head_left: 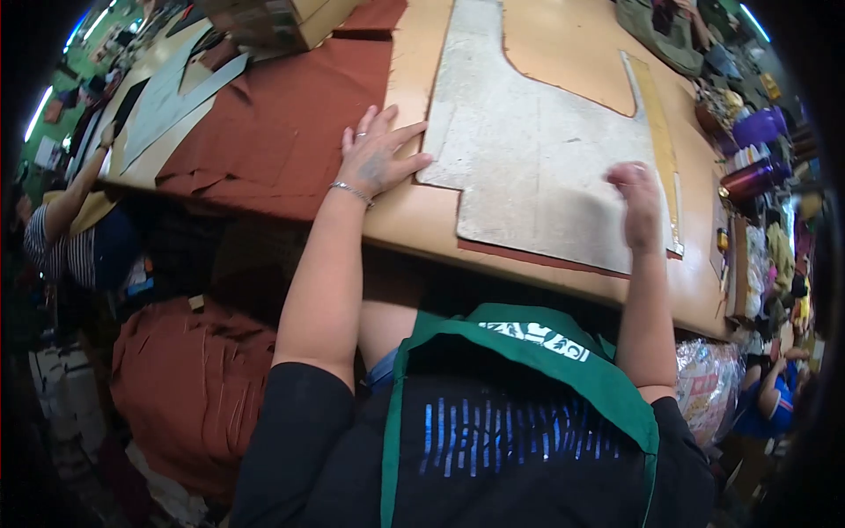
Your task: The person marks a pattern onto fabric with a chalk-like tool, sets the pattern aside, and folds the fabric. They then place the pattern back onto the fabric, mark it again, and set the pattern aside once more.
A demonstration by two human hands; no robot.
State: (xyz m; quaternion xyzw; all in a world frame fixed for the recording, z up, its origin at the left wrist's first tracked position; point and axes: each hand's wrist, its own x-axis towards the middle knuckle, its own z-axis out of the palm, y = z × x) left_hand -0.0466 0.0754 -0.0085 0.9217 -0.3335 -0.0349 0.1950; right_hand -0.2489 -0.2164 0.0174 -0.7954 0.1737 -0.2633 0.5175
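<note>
A large pale grey pattern template [537,150] lies flat on the wooden table, and rust-red fabric shows beneath its lower edge. My left hand [377,160] rests with spread fingers between the template's left edge and a rust-red fabric piece [282,114]; its thumb and a fingertip touch the template. Over the template's right part is my right hand [640,198], its fingers curled in and slightly blurred. Whatever it may hold is too small to make out. Beside it, a long yellowish strip like a ruler [662,132] lies along the template's right side.
A cardboard box [273,19] stands on the fabric at the back left. Grey angular templates [167,110] lie further left, near another person's arm [84,180]. A pile of rust-red fabric [189,378] sits below the table edge. Purple containers [759,129] stand at the right.
</note>
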